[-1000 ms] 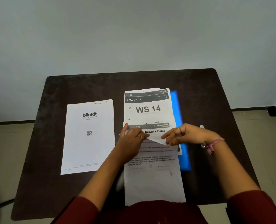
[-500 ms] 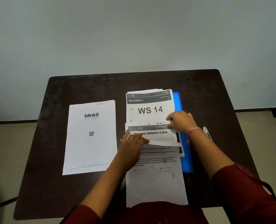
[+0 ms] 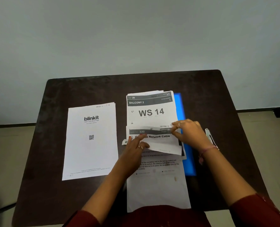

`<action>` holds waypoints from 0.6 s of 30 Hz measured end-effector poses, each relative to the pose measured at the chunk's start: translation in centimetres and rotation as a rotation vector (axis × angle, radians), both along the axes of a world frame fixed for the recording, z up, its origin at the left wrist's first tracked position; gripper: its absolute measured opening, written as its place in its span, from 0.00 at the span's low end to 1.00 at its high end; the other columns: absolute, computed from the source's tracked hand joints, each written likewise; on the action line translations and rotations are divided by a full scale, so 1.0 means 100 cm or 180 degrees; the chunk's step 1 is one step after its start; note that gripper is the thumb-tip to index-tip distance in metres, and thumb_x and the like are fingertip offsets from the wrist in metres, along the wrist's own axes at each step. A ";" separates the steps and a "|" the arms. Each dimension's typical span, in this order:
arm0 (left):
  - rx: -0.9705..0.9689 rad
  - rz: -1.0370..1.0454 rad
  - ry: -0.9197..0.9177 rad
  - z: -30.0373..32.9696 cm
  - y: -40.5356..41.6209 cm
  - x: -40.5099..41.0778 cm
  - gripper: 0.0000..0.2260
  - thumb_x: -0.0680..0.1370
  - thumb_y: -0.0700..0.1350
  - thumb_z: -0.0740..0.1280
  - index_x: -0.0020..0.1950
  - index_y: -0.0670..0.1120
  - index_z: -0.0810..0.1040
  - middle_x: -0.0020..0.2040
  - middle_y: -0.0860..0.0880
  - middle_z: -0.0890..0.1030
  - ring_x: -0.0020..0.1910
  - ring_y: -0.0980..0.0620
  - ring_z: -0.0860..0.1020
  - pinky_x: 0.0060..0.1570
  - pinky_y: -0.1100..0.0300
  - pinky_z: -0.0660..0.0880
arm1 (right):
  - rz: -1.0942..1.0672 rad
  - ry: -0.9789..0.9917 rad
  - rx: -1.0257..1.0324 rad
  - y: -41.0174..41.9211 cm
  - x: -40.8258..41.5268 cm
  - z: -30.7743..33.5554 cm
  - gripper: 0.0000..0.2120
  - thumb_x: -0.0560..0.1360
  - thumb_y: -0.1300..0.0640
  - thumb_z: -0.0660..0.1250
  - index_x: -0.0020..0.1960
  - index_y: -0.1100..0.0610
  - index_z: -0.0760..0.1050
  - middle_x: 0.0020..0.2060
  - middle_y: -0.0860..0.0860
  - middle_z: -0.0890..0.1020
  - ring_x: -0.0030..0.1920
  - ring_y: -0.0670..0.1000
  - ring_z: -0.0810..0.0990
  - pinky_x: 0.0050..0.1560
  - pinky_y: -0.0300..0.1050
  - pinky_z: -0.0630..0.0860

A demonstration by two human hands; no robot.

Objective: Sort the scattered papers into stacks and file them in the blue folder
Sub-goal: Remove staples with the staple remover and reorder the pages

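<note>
Since the earlier frame the right hand (image 3: 189, 132) has been carried down from the sheet's top right corner to its right edge, and the printed top of the cable sheet (image 3: 158, 140) has been curled and lifted there; its upper edge is seen pinched between the right fingers, while the left hand (image 3: 136, 147) is laid on its left part with fingers fairly straight, pressing rather than gripping, as far as can be told. The cable sheet is draped across the near end of the WS 14 stack (image 3: 150, 112), its long axis running 6 to 12 o'clock, with its lower half trailing off the table (image 3: 86, 89) edge at 6 o'clock. The blue folder (image 3: 180, 105) is lying under that stack, showing along its side at 3 o'clock, so it is nearer the right hand; the blinkit stack (image 3: 91, 140) is set well apart at 9 o'clock, nearer the left hand. A pen (image 3: 209, 136) lies just beyond the right wrist; sorting is judged unfinished, filing not yet begun.
</note>
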State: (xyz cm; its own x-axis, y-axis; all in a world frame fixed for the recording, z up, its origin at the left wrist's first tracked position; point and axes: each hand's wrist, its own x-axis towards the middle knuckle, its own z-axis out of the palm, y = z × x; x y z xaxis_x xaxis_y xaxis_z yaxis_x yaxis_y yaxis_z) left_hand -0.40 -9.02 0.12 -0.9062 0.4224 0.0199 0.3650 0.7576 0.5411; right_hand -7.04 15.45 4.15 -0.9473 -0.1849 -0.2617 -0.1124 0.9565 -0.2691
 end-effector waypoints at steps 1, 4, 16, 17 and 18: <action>0.0079 0.0042 -0.0004 0.002 0.001 0.000 0.18 0.71 0.23 0.62 0.54 0.41 0.77 0.74 0.43 0.66 0.75 0.48 0.56 0.69 0.46 0.45 | -0.0060 -0.0106 -0.0195 0.001 0.006 0.002 0.05 0.76 0.50 0.66 0.48 0.46 0.81 0.60 0.42 0.80 0.61 0.48 0.75 0.60 0.49 0.66; 0.0214 -0.0044 0.0066 0.002 0.000 -0.001 0.09 0.78 0.32 0.60 0.51 0.42 0.77 0.77 0.45 0.58 0.76 0.49 0.50 0.72 0.47 0.48 | -0.0104 -0.0606 -0.0997 0.005 0.022 0.010 0.04 0.73 0.53 0.70 0.44 0.43 0.79 0.57 0.42 0.81 0.55 0.48 0.80 0.62 0.47 0.71; -0.0015 -0.0418 0.0240 0.003 -0.006 -0.009 0.11 0.77 0.44 0.62 0.49 0.41 0.83 0.47 0.46 0.83 0.46 0.47 0.83 0.62 0.34 0.62 | -0.0521 -0.1284 -0.2136 0.012 0.006 0.007 0.07 0.75 0.54 0.69 0.53 0.50 0.81 0.54 0.49 0.83 0.53 0.54 0.81 0.57 0.45 0.76; -0.0056 -0.0437 0.0082 0.004 -0.006 -0.009 0.10 0.76 0.42 0.64 0.50 0.40 0.83 0.48 0.45 0.83 0.47 0.46 0.83 0.64 0.35 0.61 | -0.0547 -0.0968 -0.1745 0.012 -0.002 -0.001 0.09 0.75 0.55 0.69 0.56 0.50 0.79 0.54 0.50 0.82 0.51 0.55 0.80 0.55 0.44 0.75; -0.0061 -0.0392 -0.0156 0.005 -0.006 -0.008 0.10 0.76 0.41 0.64 0.53 0.40 0.83 0.51 0.44 0.83 0.51 0.44 0.82 0.68 0.38 0.60 | -0.0506 -0.0765 -0.1343 0.010 -0.010 -0.007 0.12 0.75 0.56 0.69 0.59 0.51 0.78 0.56 0.51 0.80 0.51 0.54 0.79 0.56 0.43 0.74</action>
State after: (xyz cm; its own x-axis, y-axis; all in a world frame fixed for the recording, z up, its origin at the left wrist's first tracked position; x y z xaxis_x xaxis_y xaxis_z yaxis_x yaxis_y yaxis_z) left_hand -1.19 -9.62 0.57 -0.8472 0.5303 -0.0322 0.4293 0.7191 0.5465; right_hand -7.99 16.48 3.45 -0.8945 -0.1799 -0.4093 0.1383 0.7593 -0.6359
